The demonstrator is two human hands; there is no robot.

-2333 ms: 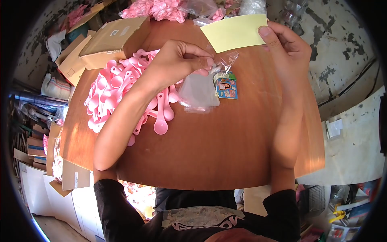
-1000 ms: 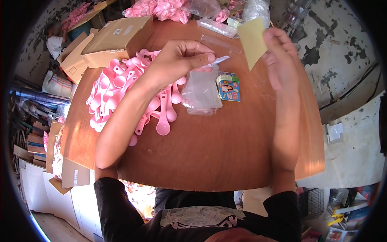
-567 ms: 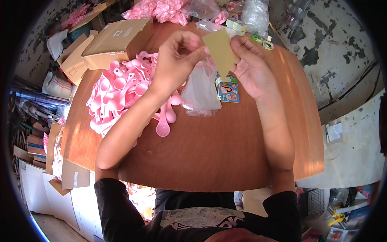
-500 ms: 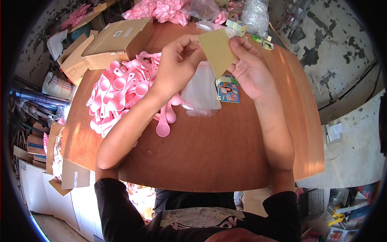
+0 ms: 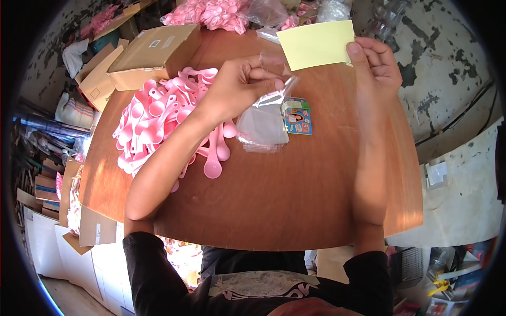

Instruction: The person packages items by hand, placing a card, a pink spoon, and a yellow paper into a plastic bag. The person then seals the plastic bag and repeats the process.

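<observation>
My right hand [image 5: 380, 63], raised over the far right of the table, pinches a pale yellow card [image 5: 316, 45] by its right edge. To the left of it, my left hand [image 5: 241, 84] has its fingers closed on a thin clear plastic bag [image 5: 284, 90]. Below that hand lies a stack of clear plastic bags [image 5: 263, 126]. A blue printed card [image 5: 299, 122] with a picture on it rests just right of the stack. Left of my left forearm is a heap of pink plastic measuring spoons [image 5: 153, 124], partly covered by the arm.
A closed cardboard box [image 5: 153, 52] stands at the table's back left. More pink pieces [image 5: 211, 13] are piled at the far edge, beside clear plastic wrap [image 5: 266, 11]. The brown wooden table [image 5: 274, 205] has a curved near edge, close to my body. An opened carton [image 5: 95, 229] stands at lower left.
My right hand has moved right with the yellow card, which has turned to lie wide. My left hand no longer touches the card and now has a clear bag in its fingers.
</observation>
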